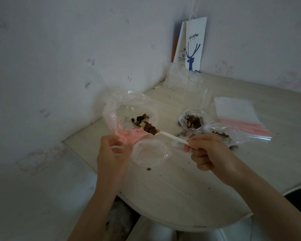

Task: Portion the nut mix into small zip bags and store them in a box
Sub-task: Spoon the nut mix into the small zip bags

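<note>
My left hand (113,153) grips the pink-striped mouth of a clear zip bag (122,108), held open above the table's left edge, with some nut mix inside. My right hand (207,150) pinches the handle of a white plastic spoon (172,137). The spoon's bowl carries nut mix (150,128) and sits at the bag's mouth. A clear cup of nut mix (193,121) stands right of the bag. An empty clear cup (150,153) lies between my hands. A part-filled zip bag (233,134) lies just behind my right hand.
A stack of unused zip bags (240,115) lies at the right on the pale wooden table (181,188). A white paper coffee bag (193,47) leans in the wall corner, with crumpled clear plastic (179,77) before it. Loose nuts and crumbs dot the table. The wall is close on the left.
</note>
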